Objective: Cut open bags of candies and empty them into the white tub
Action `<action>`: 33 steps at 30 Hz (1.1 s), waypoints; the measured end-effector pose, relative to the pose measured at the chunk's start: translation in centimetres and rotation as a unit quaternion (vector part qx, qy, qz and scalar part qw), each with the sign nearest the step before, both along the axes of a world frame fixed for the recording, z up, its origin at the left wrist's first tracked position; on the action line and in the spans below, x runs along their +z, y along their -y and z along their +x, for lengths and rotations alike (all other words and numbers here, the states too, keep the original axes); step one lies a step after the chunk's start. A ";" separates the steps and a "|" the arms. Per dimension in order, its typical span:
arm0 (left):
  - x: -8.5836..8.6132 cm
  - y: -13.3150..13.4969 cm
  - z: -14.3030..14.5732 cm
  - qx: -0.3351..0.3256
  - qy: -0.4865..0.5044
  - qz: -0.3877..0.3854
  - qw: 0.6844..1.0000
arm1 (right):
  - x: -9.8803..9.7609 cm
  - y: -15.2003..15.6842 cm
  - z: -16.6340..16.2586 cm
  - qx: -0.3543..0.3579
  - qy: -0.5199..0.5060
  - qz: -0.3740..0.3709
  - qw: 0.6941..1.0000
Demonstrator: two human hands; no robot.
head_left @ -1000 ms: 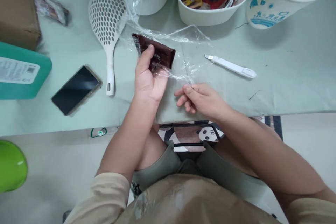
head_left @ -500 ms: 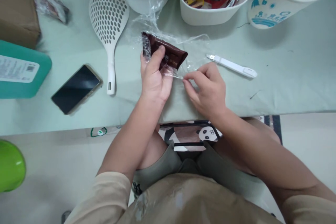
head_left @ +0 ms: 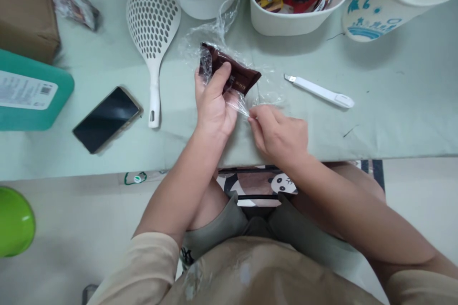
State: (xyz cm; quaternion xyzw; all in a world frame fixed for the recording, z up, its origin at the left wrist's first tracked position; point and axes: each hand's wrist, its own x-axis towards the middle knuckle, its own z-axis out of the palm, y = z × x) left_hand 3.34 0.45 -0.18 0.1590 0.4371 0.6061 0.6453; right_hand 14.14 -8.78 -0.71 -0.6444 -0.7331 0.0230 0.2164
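Note:
A dark brown snack packet (head_left: 246,76) with small gold print lies tilted in my left hand (head_left: 214,100), its thumb pressed across the front. Clear crinkled plastic film (head_left: 223,26) surrounds the packet and spreads out behind it and to its right. My right hand (head_left: 279,131) pinches a corner of that film between thumb and fingertips, drawn taut just below the packet. To the right of the hands, a white utility knife (head_left: 320,91) rests on the table with a short blade showing. The fingers of my left hand behind the packet are hidden.
A white slotted skimmer (head_left: 153,24) and a black phone (head_left: 107,119) lie to the left, beside a green bottle (head_left: 57,90). Behind stand a white bucket (head_left: 203,5), a white bin (head_left: 286,26) of wrapped snacks and a large paper cup (head_left: 372,19).
My right hand has pulled the film's corner slightly down, stretching it tighter, and its fingers have curled in more. The whole view has shifted a little.

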 end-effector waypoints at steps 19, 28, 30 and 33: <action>0.2 0.0 -0.2 -0.017 -0.044 -0.009 0.999 | 0.0 -0.7 1.3 0.004 -0.008 -0.068 0.998; 0.0 -0.2 -0.5 -0.017 -0.042 -0.031 0.998 | -0.5 -1.0 1.2 0.150 -0.065 0.089 0.983; 0.3 0.0 -0.3 -0.018 -0.027 -0.029 0.999 | -0.8 -1.1 1.3 0.184 -0.066 0.097 0.976; 1.0 0.2 -0.1 -0.008 0.013 -0.021 1.000 | -1.1 -1.0 1.3 0.157 -0.057 0.072 0.983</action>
